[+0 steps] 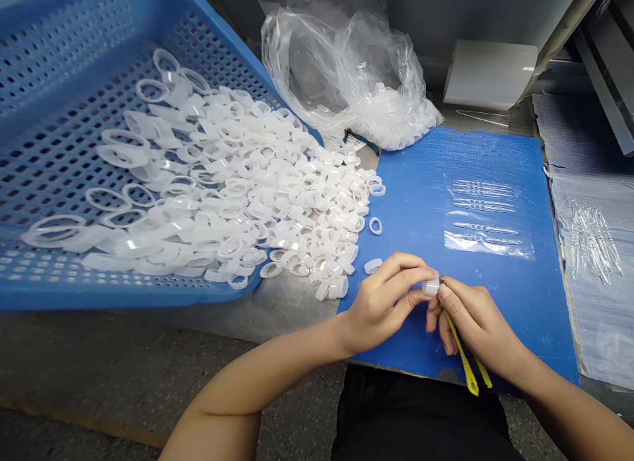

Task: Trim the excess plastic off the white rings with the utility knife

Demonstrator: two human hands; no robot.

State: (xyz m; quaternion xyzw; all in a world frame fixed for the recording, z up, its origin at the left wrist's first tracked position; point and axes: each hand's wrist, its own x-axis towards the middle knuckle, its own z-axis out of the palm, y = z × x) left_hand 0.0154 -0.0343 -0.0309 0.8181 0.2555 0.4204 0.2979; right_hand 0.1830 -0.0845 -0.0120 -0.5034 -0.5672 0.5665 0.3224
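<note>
My left hand (389, 302) pinches a small translucent white plastic ring (430, 287) between its fingertips, over the blue mat. Close against it, my right hand (478, 322) is closed around yellow-handled nippers (463, 358), their two handles pointing down toward my lap. The dark tip of the nippers is at the ring's right edge; my fingers hide most of the tool. Beside my left hand, a loose white ring (373, 266) lies on the mat. A large heap of similar rings (297, 197) spreads from the basket onto the table to the left.
A tilted blue perforated basket (238, 65) fills the left side. Behind the heap stands a clear plastic bag (347, 71) with more white pieces. On the blue mat (406, 203) lies a clear packet (488, 216) of slender clear pieces; a similar pile (593, 243) lies farther right.
</note>
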